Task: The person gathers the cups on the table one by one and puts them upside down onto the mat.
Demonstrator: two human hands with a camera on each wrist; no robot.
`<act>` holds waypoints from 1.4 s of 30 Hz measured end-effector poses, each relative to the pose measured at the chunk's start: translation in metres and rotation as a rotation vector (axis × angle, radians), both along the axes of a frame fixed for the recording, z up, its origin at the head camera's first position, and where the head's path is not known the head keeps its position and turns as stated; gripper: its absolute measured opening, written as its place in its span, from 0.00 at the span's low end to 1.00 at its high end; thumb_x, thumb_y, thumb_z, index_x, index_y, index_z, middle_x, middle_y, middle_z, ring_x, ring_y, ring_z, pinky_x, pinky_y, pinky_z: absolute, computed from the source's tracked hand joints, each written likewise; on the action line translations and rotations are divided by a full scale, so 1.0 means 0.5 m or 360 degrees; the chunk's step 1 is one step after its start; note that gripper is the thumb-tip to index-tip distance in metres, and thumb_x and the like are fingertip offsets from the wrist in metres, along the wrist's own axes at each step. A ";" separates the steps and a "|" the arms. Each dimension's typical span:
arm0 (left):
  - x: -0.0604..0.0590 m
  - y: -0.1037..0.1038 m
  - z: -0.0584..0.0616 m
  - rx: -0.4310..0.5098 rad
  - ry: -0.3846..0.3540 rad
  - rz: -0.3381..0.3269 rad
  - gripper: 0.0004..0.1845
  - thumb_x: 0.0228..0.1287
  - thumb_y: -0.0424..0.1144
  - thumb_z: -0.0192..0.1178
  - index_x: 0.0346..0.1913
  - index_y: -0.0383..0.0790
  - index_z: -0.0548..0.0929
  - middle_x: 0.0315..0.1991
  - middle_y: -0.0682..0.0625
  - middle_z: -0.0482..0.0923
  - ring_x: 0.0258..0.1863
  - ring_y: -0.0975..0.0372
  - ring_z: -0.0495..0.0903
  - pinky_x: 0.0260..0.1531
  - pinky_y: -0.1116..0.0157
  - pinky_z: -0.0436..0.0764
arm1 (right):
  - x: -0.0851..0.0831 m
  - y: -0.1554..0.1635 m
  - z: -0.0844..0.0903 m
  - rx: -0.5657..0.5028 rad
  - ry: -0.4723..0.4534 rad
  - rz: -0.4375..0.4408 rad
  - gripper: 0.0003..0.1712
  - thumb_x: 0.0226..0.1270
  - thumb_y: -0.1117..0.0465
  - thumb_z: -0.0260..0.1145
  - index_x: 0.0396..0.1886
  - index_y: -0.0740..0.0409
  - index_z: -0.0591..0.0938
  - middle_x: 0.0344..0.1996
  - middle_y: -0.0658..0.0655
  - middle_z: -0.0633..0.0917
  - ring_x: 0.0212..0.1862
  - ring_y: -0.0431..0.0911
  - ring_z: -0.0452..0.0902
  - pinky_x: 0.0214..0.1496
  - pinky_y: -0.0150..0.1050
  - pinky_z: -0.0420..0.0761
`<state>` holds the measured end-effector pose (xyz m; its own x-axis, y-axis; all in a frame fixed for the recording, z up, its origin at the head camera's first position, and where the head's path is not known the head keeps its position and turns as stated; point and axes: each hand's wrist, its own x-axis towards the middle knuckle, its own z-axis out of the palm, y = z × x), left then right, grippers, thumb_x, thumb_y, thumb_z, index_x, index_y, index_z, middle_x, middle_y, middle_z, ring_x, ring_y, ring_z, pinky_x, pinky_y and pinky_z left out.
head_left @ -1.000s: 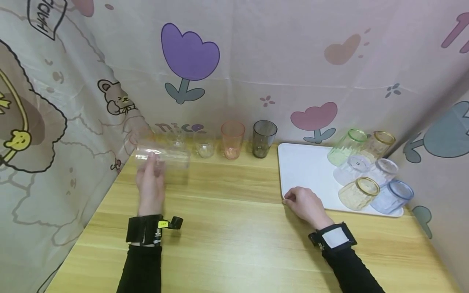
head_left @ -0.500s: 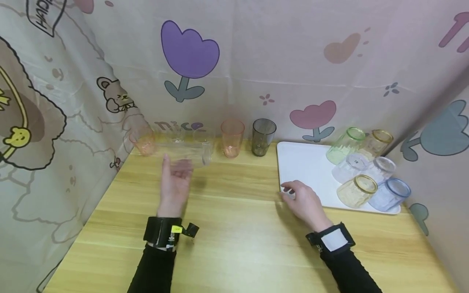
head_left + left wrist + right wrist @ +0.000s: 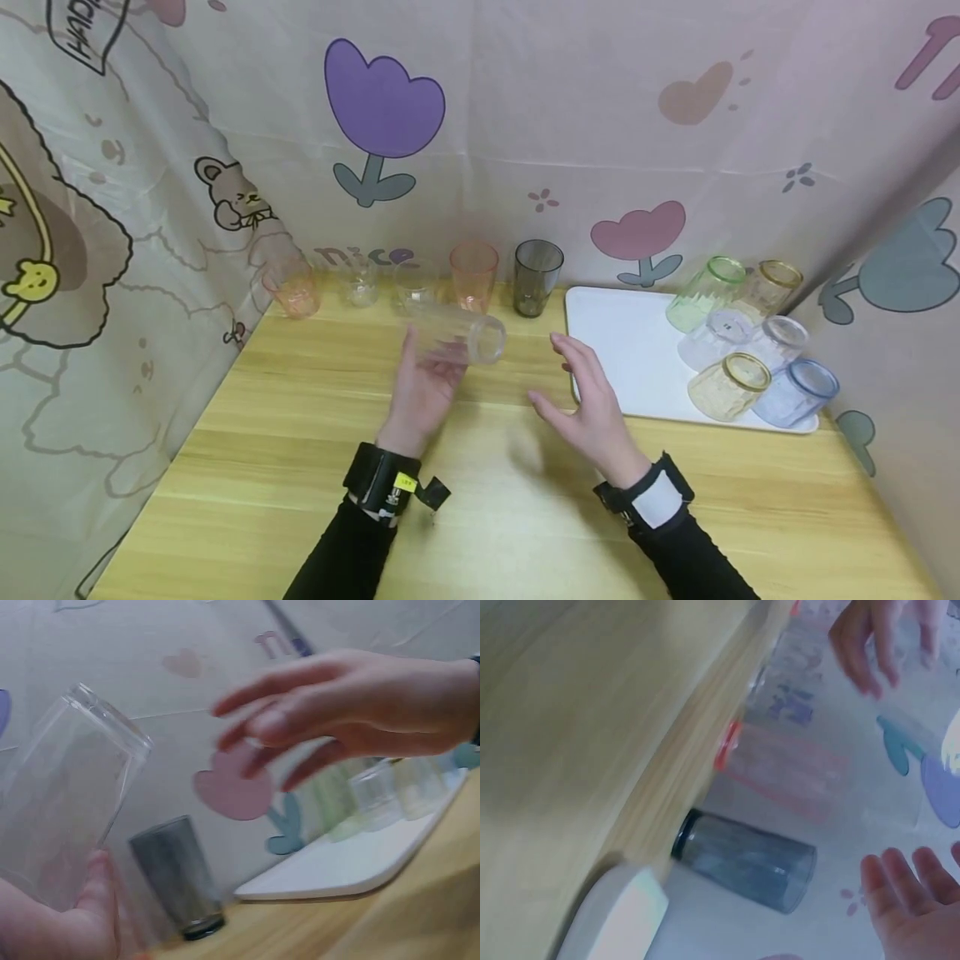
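Observation:
My left hand (image 3: 423, 398) grips a clear drinking glass (image 3: 486, 340) that lies sideways above the table, its thick base facing right. In the left wrist view the clear glass (image 3: 71, 787) leans at a slant, with the thumb along its side. Fingers spread and empty, my right hand (image 3: 592, 417) hovers by the left edge of the white tray (image 3: 615, 350), facing the glass. Behind the held glass, a pink glass (image 3: 474, 271) and a dark grey glass (image 3: 537, 279) stand upright against the cloth.
Small clear glasses (image 3: 362, 283) and an orange-pink glass (image 3: 296, 292) continue the back row leftward. Several upside-down glasses, among them a green one (image 3: 705, 296) and a blue one (image 3: 795, 396), crowd the tray's right half. Printed cloth walls the table's back and sides.
My left hand has carried the clear glass rightward from the table's left side toward the middle. My right hand has left the tray's corner, shifted left and opened its fingers.

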<state>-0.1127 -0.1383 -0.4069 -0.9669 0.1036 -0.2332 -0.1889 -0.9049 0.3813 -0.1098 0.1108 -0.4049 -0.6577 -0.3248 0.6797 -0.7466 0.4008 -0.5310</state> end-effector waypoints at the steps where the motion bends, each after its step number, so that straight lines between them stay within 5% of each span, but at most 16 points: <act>1: 0.000 0.010 -0.003 -0.0022 0.0010 -0.0028 0.44 0.74 0.67 0.52 0.70 0.29 0.62 0.52 0.45 0.76 0.43 0.63 0.82 0.47 0.75 0.83 | 0.001 -0.005 0.002 -0.0012 0.0012 0.0020 0.52 0.52 0.68 0.80 0.77 0.65 0.66 0.72 0.66 0.71 0.67 0.58 0.72 0.66 0.40 0.77; 7: 0.006 0.069 -0.013 -0.0206 0.0040 -0.0137 0.42 0.76 0.65 0.51 0.69 0.28 0.63 0.55 0.43 0.76 0.49 0.60 0.83 0.51 0.72 0.84 | 0.008 -0.023 0.009 -0.0059 0.0077 0.0104 0.53 0.51 0.62 0.82 0.75 0.68 0.67 0.73 0.66 0.70 0.72 0.58 0.69 0.71 0.41 0.75; 15: 0.015 0.124 -0.025 -0.0375 0.0096 -0.0279 0.38 0.75 0.67 0.51 0.63 0.33 0.67 0.51 0.47 0.76 0.47 0.63 0.81 0.49 0.73 0.83 | 0.012 -0.028 0.010 -0.0128 0.0117 0.0111 0.51 0.43 0.71 0.83 0.71 0.69 0.71 0.69 0.67 0.75 0.71 0.56 0.71 0.73 0.38 0.73; 23: 0.021 0.141 -0.035 -0.0440 0.0161 -0.0391 0.44 0.73 0.67 0.54 0.73 0.33 0.61 0.51 0.50 0.78 0.45 0.66 0.81 0.40 0.77 0.83 | 0.013 -0.012 0.009 -0.0107 0.0080 0.0083 0.46 0.37 0.76 0.84 0.61 0.69 0.74 0.64 0.67 0.78 0.66 0.59 0.76 0.74 0.40 0.72; 29: 0.016 0.142 -0.041 -0.0463 0.0239 -0.0456 0.45 0.74 0.66 0.54 0.73 0.28 0.61 0.54 0.47 0.78 0.49 0.63 0.83 0.49 0.74 0.84 | 0.009 0.003 0.018 -0.0097 0.0112 0.0069 0.45 0.37 0.76 0.83 0.60 0.70 0.75 0.63 0.67 0.79 0.65 0.58 0.76 0.74 0.38 0.72; 37: -0.002 0.150 -0.045 -0.0527 0.0450 -0.0529 0.28 0.78 0.60 0.54 0.54 0.36 0.79 0.52 0.45 0.81 0.50 0.58 0.84 0.59 0.65 0.83 | -0.001 0.027 0.055 -0.0131 0.0127 -0.0079 0.46 0.38 0.74 0.85 0.62 0.69 0.75 0.63 0.65 0.80 0.64 0.58 0.77 0.70 0.33 0.74; 42: -0.021 0.169 -0.037 -0.0772 0.0491 -0.0479 0.21 0.82 0.46 0.52 0.58 0.28 0.76 0.52 0.40 0.81 0.48 0.57 0.85 0.59 0.60 0.84 | -0.018 0.052 0.092 -0.0166 0.0155 -0.0245 0.48 0.37 0.72 0.86 0.63 0.68 0.75 0.62 0.63 0.82 0.54 0.50 0.81 0.60 0.26 0.78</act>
<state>-0.1233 -0.0539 -0.4255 -0.9421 0.3333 -0.0379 -0.2239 -0.5407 0.8109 -0.1189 0.1368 -0.3587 -0.6235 -0.1499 0.7673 -0.7306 0.4609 -0.5037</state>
